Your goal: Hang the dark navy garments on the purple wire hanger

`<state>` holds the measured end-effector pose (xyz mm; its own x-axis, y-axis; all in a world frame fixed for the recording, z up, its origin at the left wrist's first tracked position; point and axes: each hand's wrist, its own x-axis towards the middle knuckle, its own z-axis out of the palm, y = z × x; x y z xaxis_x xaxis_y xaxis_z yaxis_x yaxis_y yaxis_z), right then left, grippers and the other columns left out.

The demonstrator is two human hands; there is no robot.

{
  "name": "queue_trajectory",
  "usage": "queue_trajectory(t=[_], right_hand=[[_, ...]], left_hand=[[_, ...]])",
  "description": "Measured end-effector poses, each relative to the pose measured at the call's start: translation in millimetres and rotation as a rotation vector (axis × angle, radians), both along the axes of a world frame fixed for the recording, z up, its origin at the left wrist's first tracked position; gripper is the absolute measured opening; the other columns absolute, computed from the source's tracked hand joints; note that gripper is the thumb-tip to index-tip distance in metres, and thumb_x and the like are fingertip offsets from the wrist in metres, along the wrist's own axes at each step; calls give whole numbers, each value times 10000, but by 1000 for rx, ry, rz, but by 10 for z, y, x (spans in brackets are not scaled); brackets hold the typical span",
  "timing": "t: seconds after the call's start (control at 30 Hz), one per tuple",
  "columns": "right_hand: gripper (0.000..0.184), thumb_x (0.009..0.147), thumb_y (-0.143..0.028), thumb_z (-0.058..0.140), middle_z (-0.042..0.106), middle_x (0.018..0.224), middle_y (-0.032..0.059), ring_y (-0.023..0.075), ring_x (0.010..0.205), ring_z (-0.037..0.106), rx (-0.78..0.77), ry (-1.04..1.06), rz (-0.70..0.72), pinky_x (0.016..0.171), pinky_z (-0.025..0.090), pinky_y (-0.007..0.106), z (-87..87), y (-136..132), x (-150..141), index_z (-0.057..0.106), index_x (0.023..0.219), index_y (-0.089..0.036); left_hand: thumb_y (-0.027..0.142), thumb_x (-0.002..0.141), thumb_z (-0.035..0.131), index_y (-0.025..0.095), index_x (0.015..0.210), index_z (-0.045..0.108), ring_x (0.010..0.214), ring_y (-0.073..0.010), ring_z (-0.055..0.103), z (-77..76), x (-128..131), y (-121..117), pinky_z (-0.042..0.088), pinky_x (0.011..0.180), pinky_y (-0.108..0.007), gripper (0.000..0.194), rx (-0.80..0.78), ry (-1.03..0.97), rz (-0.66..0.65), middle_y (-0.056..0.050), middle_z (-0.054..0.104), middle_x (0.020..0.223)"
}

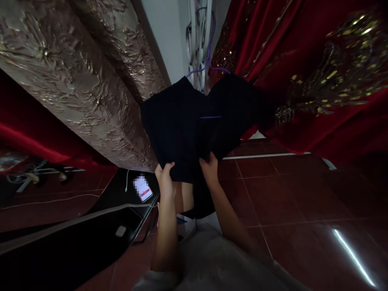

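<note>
A dark navy garment (182, 125) hangs on a purple hanger (208, 60) whose hook rests on a white ornate rack (198, 36). My left hand (165, 174) is closed on the garment's lower left hem. My right hand (209, 165) is closed on the lower hem a little to the right. Both arms reach up from below the frame's middle.
Gold-embroidered beige drapes (75, 81) hang at left, red sequined curtains (318, 72) at right. A black table (91, 226) at lower left carries a lit phone (142, 188) with a white cable. The floor (287, 194) is dark red tile.
</note>
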<state>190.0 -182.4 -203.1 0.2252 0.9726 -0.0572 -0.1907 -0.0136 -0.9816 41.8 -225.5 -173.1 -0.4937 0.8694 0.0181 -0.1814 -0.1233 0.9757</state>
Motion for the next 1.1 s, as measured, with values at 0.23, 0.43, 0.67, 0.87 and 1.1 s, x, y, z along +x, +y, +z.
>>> queue_trajectory(t=[0.23,0.43,0.67,0.87,1.1], right_hand=[[430,821,-540,663,621,595,40,119,537,534,-168,-22,212,535,403,251,180,-409,116,639,613,-165],[524,722,-587,794,499,490,-15,84,484,414,-82,-52,30,491,279,250,459,-458,130,569,511,-164],[521,806,-642,729,574,552,9,106,530,490,11,0,140,544,382,252,514,-535,277,625,598,-175],[393,857,-519,728,490,533,-26,86,522,403,38,113,308,534,309,242,547,-552,380,672,655,-187],[423,676,-536,850,455,542,-48,44,451,298,17,264,248,439,165,225,1237,1,477,629,644,-176]], left_hand=[[139,851,626,228,1189,620,1304,-252,538,30,321,-147,385,1176,-421,350,241,457,182,-91,589,1304],[142,929,564,217,1094,638,988,-208,644,51,550,-178,525,881,-321,195,187,429,-402,-67,649,1033],[145,967,539,206,883,584,895,-188,610,123,619,-175,485,814,-310,113,252,527,-317,-46,600,923],[143,925,577,208,852,590,818,-177,592,72,670,-217,470,757,-299,99,230,505,-242,-25,587,844],[187,906,583,202,873,592,759,-167,575,19,654,158,450,712,-279,36,215,567,-324,-15,576,794]])
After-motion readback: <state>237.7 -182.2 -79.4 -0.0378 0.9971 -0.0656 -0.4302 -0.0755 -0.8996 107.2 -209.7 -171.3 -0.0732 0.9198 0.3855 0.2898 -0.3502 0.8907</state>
